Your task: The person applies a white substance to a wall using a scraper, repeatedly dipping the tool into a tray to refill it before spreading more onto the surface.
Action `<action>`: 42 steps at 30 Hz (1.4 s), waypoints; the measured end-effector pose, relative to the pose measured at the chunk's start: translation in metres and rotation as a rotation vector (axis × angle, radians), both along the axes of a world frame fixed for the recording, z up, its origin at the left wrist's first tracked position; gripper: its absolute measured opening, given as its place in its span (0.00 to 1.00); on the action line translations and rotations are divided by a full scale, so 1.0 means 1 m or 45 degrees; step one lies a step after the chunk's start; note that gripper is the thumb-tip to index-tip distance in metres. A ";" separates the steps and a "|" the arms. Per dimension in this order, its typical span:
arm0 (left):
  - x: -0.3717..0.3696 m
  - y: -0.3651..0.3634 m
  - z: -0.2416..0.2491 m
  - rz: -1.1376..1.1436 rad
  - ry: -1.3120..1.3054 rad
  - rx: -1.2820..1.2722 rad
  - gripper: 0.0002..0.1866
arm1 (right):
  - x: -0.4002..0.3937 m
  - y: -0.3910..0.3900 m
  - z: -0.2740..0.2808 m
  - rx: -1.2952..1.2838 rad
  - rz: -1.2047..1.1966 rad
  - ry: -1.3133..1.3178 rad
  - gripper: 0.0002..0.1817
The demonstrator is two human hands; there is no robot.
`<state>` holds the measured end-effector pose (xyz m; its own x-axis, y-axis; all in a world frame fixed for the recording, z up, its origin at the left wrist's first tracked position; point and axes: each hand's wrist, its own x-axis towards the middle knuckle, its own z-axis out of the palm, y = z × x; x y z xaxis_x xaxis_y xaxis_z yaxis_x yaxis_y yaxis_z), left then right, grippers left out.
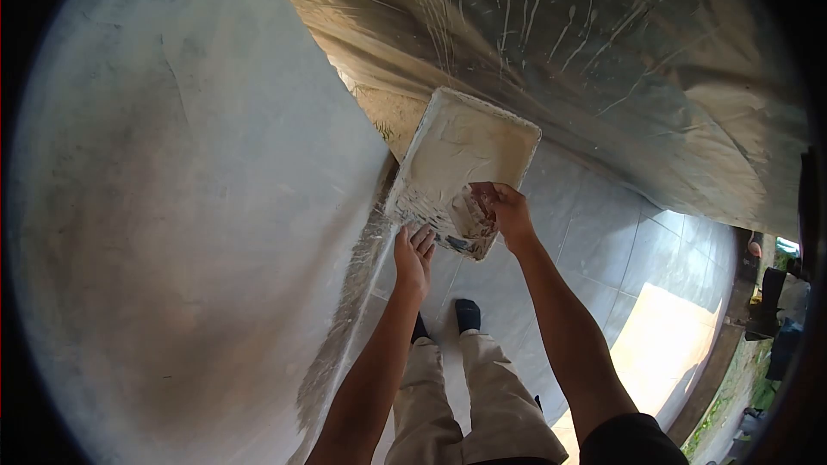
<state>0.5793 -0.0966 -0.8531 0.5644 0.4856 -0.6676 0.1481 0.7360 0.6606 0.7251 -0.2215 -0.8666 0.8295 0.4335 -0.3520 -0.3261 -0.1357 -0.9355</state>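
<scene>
A rectangular tray (469, 145) coated with wet, whitish paste is at the centre, its near end smeared and dark in places. My right hand (514, 213) grips a reddish-brown flat scraper (484, 197) over the tray's near right part. Paste clings around the scraper. My left hand (415, 251) is at the tray's near left edge, palm turned up, with its fingers apart and their tips by the rim. Whether it bears the tray's weight is hard to see.
A large grey-white wall (198, 207) fills the left side. Splattered plastic sheeting (586, 43) hangs at the upper right. Below are grey floor tiles (594, 237) and my feet in dark socks (468, 315). Assorted items lie beyond the floor's edge at the far right.
</scene>
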 end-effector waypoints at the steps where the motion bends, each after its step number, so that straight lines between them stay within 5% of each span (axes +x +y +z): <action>1: 0.007 0.002 0.014 0.007 -0.049 0.015 0.36 | 0.004 0.002 0.016 0.023 -0.094 0.127 0.12; 8: 0.052 0.024 0.133 -0.059 -0.377 0.310 0.35 | 0.027 0.014 0.144 0.588 -0.256 0.297 0.16; 21: 0.030 0.065 0.390 0.002 -0.808 1.270 0.35 | 0.001 0.050 0.384 1.185 0.030 0.043 0.11; 42: -0.226 0.080 0.673 0.356 -0.706 2.787 0.24 | -0.220 0.103 0.648 1.784 0.584 -0.264 0.13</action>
